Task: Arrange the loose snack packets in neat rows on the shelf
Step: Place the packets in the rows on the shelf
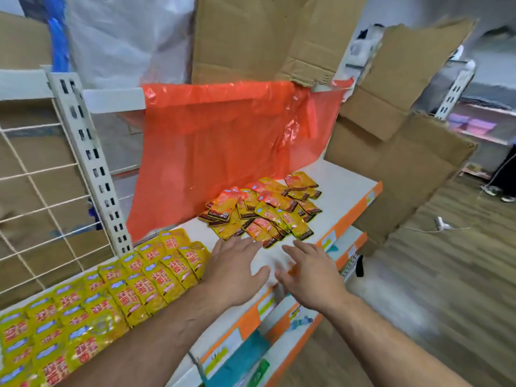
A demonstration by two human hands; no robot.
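Now both hands empty, fingers spread: left hand (236, 270) beside neat rows (92, 297), right hand (312, 275) over bare shelf (349, 188). Loose pile (265, 210) lies just ahead, probably about to be scooped toward rows.

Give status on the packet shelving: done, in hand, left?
Done: rows of yellow packets cover the left end of the shelf. In hand: nothing; the left hand and right hand are open above the bare middle, near the loose pile. Left: that pile, in front of the orange bag.
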